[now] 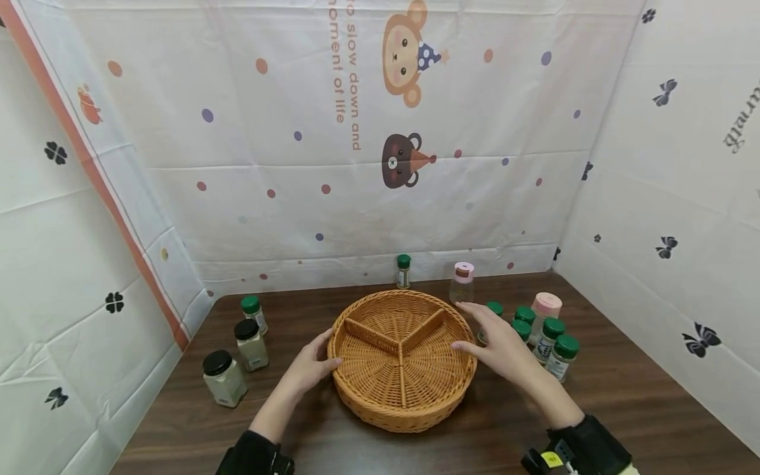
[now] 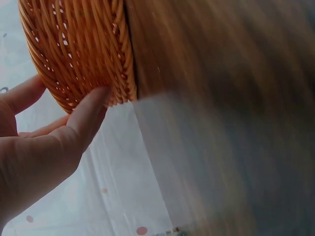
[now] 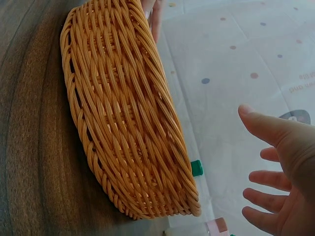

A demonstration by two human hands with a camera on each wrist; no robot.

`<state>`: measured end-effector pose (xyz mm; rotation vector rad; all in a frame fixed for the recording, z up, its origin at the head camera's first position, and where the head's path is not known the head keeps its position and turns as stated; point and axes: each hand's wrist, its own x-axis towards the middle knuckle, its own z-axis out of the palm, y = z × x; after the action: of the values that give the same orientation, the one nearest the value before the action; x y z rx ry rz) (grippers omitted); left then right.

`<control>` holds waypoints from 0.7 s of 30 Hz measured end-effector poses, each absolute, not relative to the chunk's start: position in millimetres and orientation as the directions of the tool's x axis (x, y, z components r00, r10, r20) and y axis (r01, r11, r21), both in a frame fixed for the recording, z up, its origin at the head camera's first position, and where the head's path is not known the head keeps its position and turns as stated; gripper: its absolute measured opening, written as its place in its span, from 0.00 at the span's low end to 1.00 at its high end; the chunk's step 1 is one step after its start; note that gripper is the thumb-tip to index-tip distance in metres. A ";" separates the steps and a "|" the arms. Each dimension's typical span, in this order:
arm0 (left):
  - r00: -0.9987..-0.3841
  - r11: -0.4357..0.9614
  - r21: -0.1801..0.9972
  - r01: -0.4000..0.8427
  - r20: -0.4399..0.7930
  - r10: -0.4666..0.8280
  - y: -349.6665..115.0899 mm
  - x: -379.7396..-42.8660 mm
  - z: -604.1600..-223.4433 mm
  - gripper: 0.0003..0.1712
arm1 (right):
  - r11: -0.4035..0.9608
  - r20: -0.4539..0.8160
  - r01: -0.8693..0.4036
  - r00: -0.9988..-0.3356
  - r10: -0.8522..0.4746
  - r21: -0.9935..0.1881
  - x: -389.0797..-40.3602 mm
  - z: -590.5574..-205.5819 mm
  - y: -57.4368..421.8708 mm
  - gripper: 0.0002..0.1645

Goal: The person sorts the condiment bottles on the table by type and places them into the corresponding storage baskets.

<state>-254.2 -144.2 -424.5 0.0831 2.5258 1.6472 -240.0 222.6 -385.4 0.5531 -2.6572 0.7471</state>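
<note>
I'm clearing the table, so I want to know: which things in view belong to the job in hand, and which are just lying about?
Job in hand:
divided wicker basket, gripped by the left hand
right hand, open near its rim

Apparently lying about:
black-capped jars
green-capped jars
pink-capped jars

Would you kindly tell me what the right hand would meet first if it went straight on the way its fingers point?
The right hand would probably meet the round honey-brown wicker basket first, though the gap between them is hard to judge.
</note>
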 end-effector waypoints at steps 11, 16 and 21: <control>-0.983 0.345 0.934 -0.088 -0.138 0.123 -144.1 -255.9 -425.5 0.43 | 0.789 0.391 -0.435 -0.880 -0.270 -0.433 -240.3 -386.7 220.2 0.44; -0.982 0.338 0.937 -0.088 -0.139 0.129 -143.0 -255.8 -423.9 0.42 | 0.790 0.386 -0.427 -0.884 -0.263 -0.440 -240.5 -387.1 219.3 0.42; -0.983 0.352 0.932 -0.082 -0.135 0.128 -143.8 -254.2 -422.7 0.42 | 0.786 0.388 -0.426 -0.885 -0.259 -0.448 -239.8 -388.2 220.6 0.41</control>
<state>-254.2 -143.8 -422.7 0.0414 2.4257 1.6895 -239.8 220.6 -388.2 0.5262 -2.6714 0.7752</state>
